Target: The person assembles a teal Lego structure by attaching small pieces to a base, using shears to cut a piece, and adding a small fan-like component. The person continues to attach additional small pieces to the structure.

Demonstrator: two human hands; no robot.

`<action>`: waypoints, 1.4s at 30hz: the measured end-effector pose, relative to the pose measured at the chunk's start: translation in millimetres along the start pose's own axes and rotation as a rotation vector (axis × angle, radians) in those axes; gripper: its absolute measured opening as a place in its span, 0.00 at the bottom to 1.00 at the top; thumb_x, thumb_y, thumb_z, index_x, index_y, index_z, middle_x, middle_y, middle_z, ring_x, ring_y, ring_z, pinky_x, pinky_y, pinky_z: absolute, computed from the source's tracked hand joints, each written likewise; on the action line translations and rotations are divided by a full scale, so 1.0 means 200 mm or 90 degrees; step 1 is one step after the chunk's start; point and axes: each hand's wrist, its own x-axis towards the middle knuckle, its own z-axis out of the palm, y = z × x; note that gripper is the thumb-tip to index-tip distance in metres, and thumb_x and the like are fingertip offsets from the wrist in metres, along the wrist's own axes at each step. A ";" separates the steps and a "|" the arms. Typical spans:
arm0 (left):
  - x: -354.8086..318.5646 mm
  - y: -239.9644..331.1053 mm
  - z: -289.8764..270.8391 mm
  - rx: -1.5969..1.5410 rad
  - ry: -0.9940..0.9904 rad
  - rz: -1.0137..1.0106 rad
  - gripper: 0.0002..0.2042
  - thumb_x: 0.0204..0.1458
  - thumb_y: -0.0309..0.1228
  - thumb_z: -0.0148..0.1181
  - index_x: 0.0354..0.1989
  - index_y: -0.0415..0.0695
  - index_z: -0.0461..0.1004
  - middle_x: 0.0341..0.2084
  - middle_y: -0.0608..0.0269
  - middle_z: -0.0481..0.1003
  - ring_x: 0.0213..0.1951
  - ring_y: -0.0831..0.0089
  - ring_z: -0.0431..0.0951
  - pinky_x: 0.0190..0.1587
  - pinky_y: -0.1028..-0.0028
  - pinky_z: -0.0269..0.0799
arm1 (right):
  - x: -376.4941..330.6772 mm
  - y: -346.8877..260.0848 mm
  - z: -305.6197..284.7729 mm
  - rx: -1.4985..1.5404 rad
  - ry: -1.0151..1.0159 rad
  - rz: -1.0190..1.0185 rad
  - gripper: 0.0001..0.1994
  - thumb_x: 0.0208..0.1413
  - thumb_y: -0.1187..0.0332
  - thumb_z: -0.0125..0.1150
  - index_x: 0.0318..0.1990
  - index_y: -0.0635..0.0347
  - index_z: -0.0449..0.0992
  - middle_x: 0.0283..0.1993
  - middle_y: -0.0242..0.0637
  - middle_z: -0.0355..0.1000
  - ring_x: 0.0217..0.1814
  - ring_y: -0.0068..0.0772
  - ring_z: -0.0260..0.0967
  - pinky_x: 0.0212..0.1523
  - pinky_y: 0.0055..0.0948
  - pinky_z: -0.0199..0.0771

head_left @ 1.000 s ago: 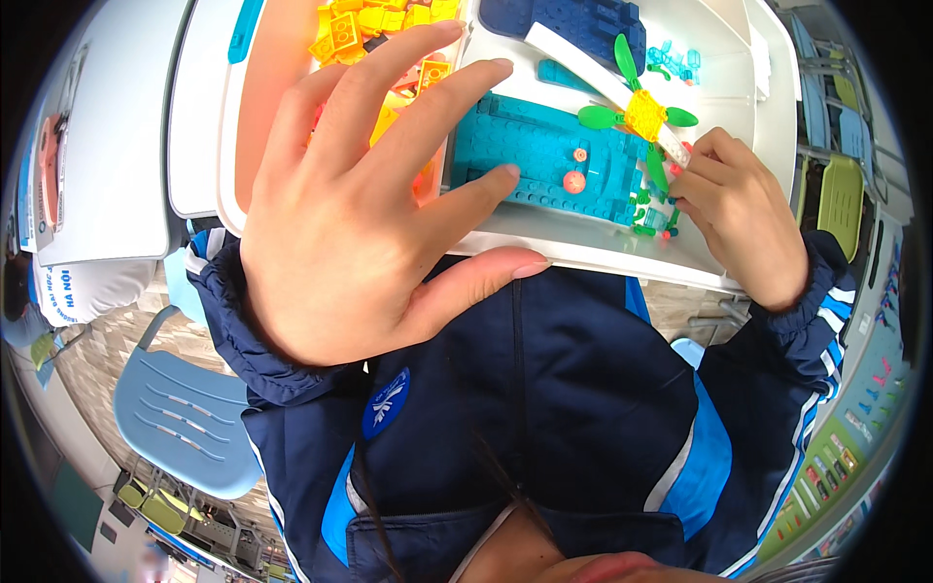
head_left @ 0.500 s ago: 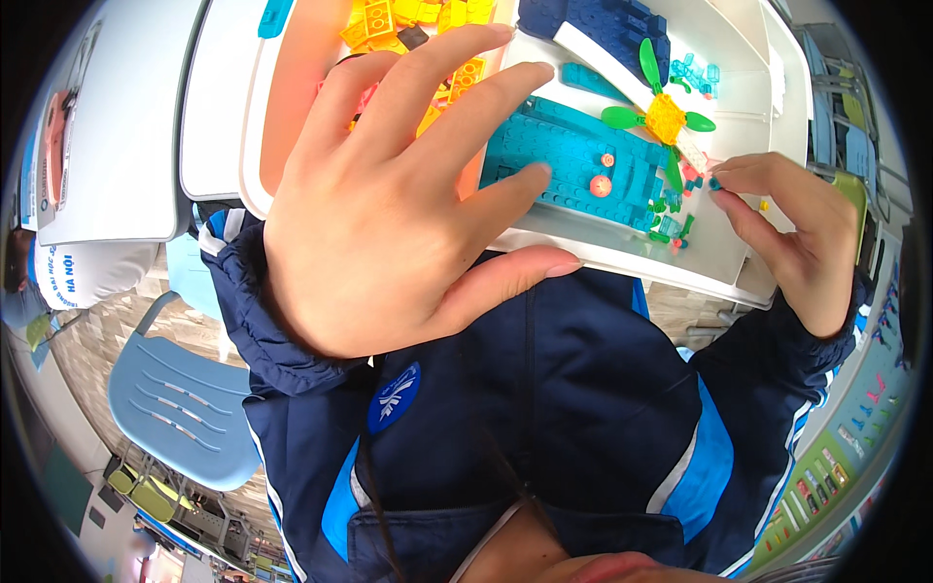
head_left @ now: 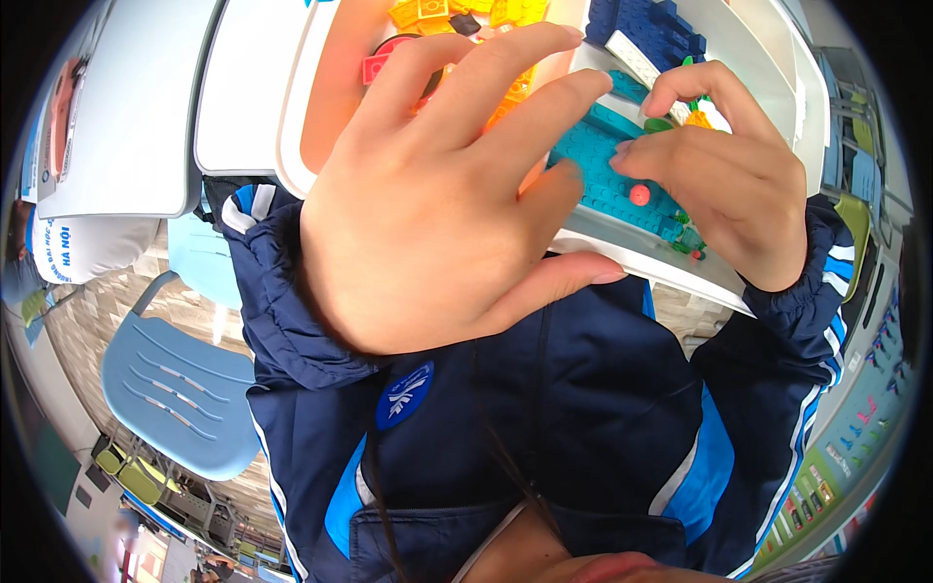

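Observation:
My left hand (head_left: pixel 447 194) hovers palm down over the divided tray (head_left: pixel 632 255), its fingers spread and holding nothing. My right hand (head_left: pixel 743 170) is bent over the tray's right section, thumb and forefinger apart. Between those fingertips shows a green propeller blade (head_left: pixel 659 125); whether they touch it I cannot tell. A yellow hub (head_left: pixel 698 119) on a white beam (head_left: pixel 637 64) is partly covered by that hand. Beneath lies a teal studded plate (head_left: pixel 607 146) with a pink round piece (head_left: pixel 639 195). Small green and clear pieces (head_left: pixel 688 238) sit at its near end.
In the tray's orange-tinted left section are yellow bricks (head_left: pixel 520 12) and a red brick (head_left: pixel 375 68). Dark blue bricks (head_left: pixel 646 34) lie at the back of the right section. A white table (head_left: pixel 121 107) and a light blue chair (head_left: pixel 180 389) stand to the left.
My right hand has moved left from the tray's right side, over the propeller and teal plate, and its fingers have parted. The tray and my left hand appear further right in the picture.

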 end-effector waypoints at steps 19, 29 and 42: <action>-0.01 0.00 0.01 0.003 0.005 -0.003 0.23 0.40 0.55 0.68 0.32 0.47 0.83 0.55 0.62 0.76 0.59 0.54 0.71 0.55 0.59 0.65 | -0.01 -0.05 0.08 0.042 0.062 -0.012 0.11 0.36 0.88 0.69 0.29 0.73 0.74 0.27 0.39 0.71 0.39 0.44 0.67 0.33 0.31 0.73; 0.05 0.03 -0.01 0.018 -0.021 0.013 0.23 0.42 0.56 0.67 0.33 0.47 0.84 0.54 0.62 0.76 0.59 0.53 0.71 0.56 0.60 0.66 | -0.01 0.02 -0.14 0.034 0.079 -0.057 0.11 0.42 0.83 0.66 0.36 0.69 0.78 0.32 0.41 0.75 0.46 0.43 0.70 0.41 0.34 0.74; 0.04 0.04 0.00 0.051 -0.019 0.007 0.25 0.46 0.60 0.62 0.32 0.48 0.84 0.55 0.61 0.76 0.60 0.53 0.70 0.56 0.59 0.67 | -0.40 0.12 -0.19 -0.158 -0.248 0.256 0.05 0.37 0.78 0.71 0.26 0.65 0.81 0.31 0.41 0.74 0.47 0.43 0.69 0.47 0.36 0.73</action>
